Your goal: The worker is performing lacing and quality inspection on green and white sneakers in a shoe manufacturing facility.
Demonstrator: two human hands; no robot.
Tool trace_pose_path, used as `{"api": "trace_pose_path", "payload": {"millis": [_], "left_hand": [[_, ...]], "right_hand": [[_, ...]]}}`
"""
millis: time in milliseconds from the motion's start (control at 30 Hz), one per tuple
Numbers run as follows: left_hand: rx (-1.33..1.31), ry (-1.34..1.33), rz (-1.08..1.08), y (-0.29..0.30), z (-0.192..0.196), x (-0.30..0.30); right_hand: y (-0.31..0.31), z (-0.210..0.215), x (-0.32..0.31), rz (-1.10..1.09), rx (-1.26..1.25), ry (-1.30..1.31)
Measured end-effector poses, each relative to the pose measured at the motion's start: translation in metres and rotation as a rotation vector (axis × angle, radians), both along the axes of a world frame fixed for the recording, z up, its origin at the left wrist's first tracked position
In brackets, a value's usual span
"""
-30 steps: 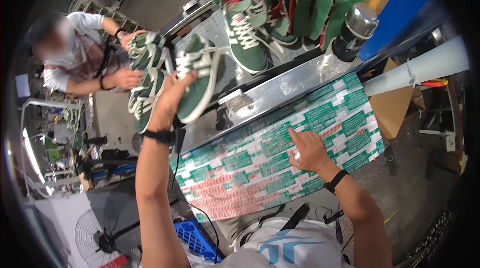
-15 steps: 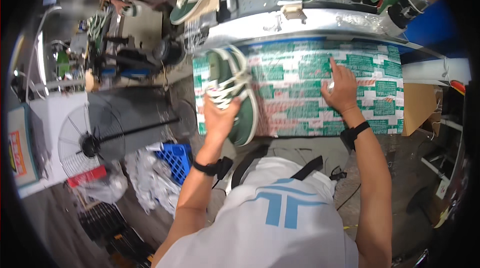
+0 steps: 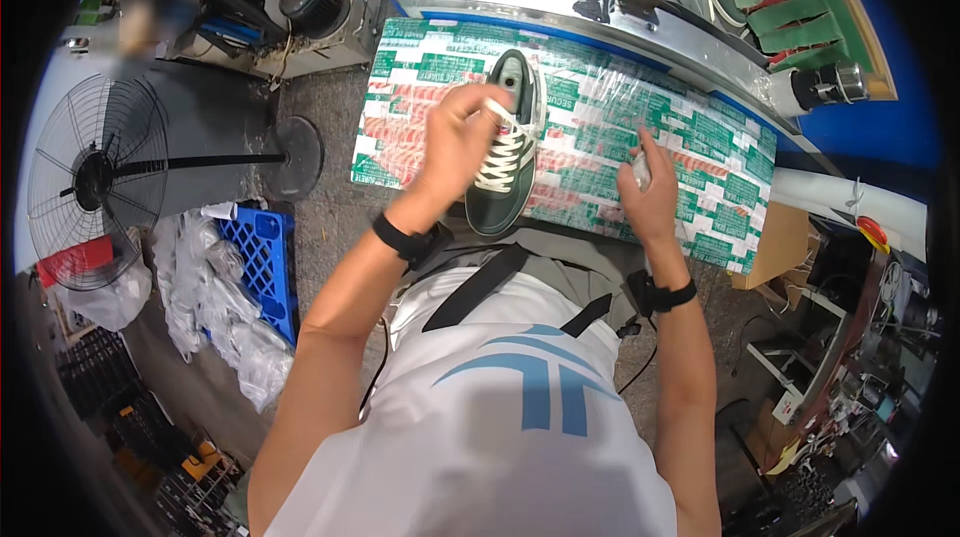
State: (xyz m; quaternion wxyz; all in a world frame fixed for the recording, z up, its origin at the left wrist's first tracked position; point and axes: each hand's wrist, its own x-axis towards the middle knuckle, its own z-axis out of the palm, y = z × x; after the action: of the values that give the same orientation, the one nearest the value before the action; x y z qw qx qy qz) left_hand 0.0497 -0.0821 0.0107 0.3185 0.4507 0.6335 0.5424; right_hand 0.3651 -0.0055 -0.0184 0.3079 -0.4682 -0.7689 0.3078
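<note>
One patterned surface carries one green shoe, left of its middle, toe reaching past the near edge. Of two hands, the left hand seems to pinch one white lace; the right hand, forefinger extended, curls around one small pale object. The step looks like lace handling; any further pull would call for steadying the shoe.

Fisheye view from your head, facing down
Your white shirt with a blue print lies nearest; your bare left hand and bare right hand, above the flat green-and-white tape-covered counter, lie farther off.
</note>
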Motion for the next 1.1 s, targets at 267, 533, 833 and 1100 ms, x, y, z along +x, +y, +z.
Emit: {"api": "trace_pose_path", "payload": {"millis": [267,533,833,1100], "left_hand": [[-0.372,-0.492,0.456,0.015,-0.043,-0.17],[-0.253,0.209,-0.383,0.064,-0.014,-0.077],[-0.385,0.187,-0.398,0.094,-0.021,-0.063],[-0.475,0.19,-0.461,0.097,-0.013,-0.067]], "right_hand": [[-0.054,0.068,-0.083,0.424,0.107,0.009],[-0.055,0.062,-0.124,0.547,0.355,-0.263],[-0.065,0.076,-0.158,0.437,-0.089,-0.04],[-0.068,0.098,-0.104,0.865,-0.339,-0.037]]}}
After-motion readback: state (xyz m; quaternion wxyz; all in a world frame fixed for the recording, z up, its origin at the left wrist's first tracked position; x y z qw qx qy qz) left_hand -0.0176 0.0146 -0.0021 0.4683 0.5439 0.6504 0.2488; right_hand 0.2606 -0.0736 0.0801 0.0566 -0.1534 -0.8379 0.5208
